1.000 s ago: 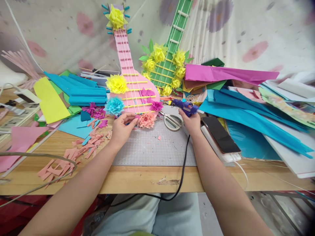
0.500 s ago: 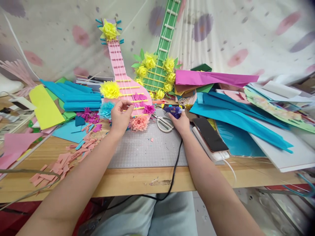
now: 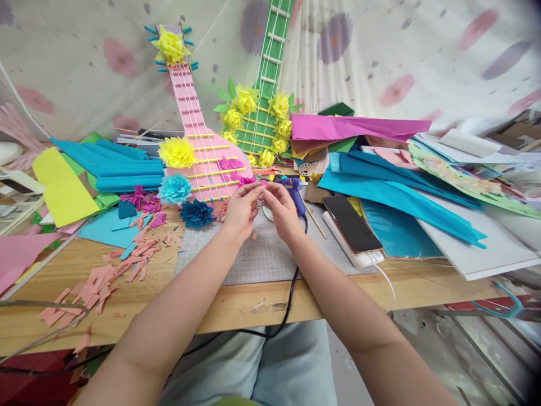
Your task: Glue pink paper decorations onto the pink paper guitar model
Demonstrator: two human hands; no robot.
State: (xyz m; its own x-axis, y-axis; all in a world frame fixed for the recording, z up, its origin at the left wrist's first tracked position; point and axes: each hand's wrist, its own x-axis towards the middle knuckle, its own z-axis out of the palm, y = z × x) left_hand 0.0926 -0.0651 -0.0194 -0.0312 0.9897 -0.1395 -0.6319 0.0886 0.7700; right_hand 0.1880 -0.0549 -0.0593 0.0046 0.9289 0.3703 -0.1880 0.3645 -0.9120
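Observation:
My left hand (image 3: 240,211) and my right hand (image 3: 284,213) meet over the grey cutting mat (image 3: 270,254), fingertips pinched together on a small pink paper piece (image 3: 263,184). They are just in front of the pink paper guitar (image 3: 198,160), which carries a yellow flower (image 3: 177,152), a light blue flower (image 3: 174,189) and magenta petals. A dark blue flower (image 3: 196,213) lies left of my left hand. The blue glue gun (image 3: 295,189) lies on the mat behind my right hand, its black cord running off the table edge.
A green paper guitar (image 3: 262,101) with yellow flowers leans at the back. Stacks of blue, magenta and green paper (image 3: 380,186) fill the right; blue and yellow sheets (image 3: 84,175) lie left. A phone (image 3: 352,224) rests right of the mat. Pink scraps (image 3: 114,270) litter the wooden table.
My right hand let go of the glue gun, which now lies on the mat. Both hands came together at the centre. The dark blue flower has come into sight.

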